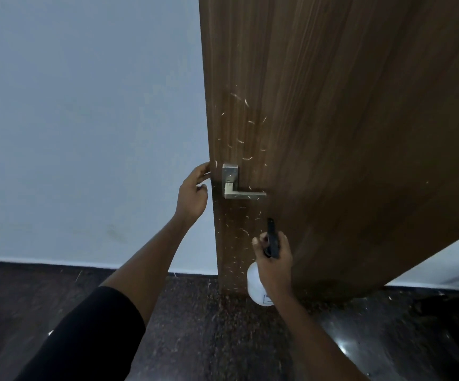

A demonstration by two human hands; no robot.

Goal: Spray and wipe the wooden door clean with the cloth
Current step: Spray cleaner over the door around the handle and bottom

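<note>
The brown wooden door (346, 127) stands ajar, its face speckled with pale flecks around the metal lever handle (239, 188). My left hand (192, 193) grips the door's free edge beside the handle, fingers curled round it. My right hand (273, 257) holds a white spray bottle (257, 287) by its black trigger head (272, 237), the nozzle pointing at the door below the handle. No cloth is in view.
A pale blue-grey wall (85, 133) fills the left side, with a white skirting strip (58, 264) along its foot. The floor (195, 339) is dark speckled stone, glossy at the right. Small pale flecks lie on the floor near the door's foot.
</note>
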